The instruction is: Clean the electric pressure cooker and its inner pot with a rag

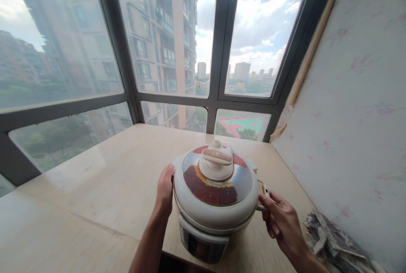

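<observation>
Both hands at the sides of a round electric cooker

The electric cooker (218, 224) is at the near part of a pale, smooth, faintly glossy ledge (95, 180), between the two hands. Its body is squat and rounded, off-white and plastic-looking, with a control panel (203, 243) curving around the front. On top sits a domed lid (247, 180) with a shiny metallic disc, marked by dark red-brown patches with ragged yellowish edges, and a thick cream knob (217, 158) rises from its middle.

The right hand (282, 216) has thumb and fingers closed around the handle jutting from the cooker's right side. The left hand (165, 188) lies against the opposite side, below the lid's rim — its fingertips are hidden by the cooker, so I cannot tell how firmly they hold. The underside is out of sight too, so whether the base bears on the ledge is unclear.

A crumpled grey, patterned bundle (336, 243) lies beside the right forearm, against the wall (355, 95) with its faded pink flowers. Behind the cooker stand dark window frames (213, 114). Nothing visible separates either hand from the cooker.
</observation>
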Demonstrator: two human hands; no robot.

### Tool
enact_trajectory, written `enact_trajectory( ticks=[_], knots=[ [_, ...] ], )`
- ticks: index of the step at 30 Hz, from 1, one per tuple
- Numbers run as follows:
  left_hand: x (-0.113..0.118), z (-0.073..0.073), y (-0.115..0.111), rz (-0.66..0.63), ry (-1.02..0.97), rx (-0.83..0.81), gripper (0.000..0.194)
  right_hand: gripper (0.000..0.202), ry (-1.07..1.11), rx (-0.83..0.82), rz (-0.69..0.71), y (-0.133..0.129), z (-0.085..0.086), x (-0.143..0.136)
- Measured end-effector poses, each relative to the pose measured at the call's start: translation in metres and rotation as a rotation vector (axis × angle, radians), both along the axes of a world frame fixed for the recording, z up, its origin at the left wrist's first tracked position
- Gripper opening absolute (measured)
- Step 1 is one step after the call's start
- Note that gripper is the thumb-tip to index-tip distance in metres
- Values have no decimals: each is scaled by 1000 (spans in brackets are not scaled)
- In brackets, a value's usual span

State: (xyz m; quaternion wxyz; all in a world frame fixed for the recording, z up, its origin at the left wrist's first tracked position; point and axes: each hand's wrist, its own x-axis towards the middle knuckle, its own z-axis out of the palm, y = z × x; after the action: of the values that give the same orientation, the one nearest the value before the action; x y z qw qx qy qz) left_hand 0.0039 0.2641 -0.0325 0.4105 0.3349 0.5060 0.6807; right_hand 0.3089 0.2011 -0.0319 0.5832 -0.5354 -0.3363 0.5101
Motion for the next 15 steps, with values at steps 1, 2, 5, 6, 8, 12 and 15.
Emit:
enact_trajectory(
  ticks=[1, 2, 5, 6, 8, 12, 15],
  knots=[
    [1, 4, 5, 14, -49, -19, 35, 90, -5, -11, -4, 0, 0, 1],
    [3, 7, 9, 37, -99, -54, 32, 92, -12, -20, -4, 0, 0, 3],
    [14, 13, 13, 99, -206, -179, 34, 94, -23, -25, -8, 1, 1, 9],
    [19, 14, 11, 104, -226, -197, 36, 94, -19, -24, -14, 1, 2, 13],
    [33, 17, 5, 106, -256, -197, 39, 90, -11, -24, -31, 1, 5, 21],
    [70, 28, -11, 127, -257, -229, 40, 71, -47, -37, -66, -4, 11, 47],
    [92, 35, -16, 123, -254, -247, 41, 73, -78, -45, -92, -11, 12, 66]
  ],
)
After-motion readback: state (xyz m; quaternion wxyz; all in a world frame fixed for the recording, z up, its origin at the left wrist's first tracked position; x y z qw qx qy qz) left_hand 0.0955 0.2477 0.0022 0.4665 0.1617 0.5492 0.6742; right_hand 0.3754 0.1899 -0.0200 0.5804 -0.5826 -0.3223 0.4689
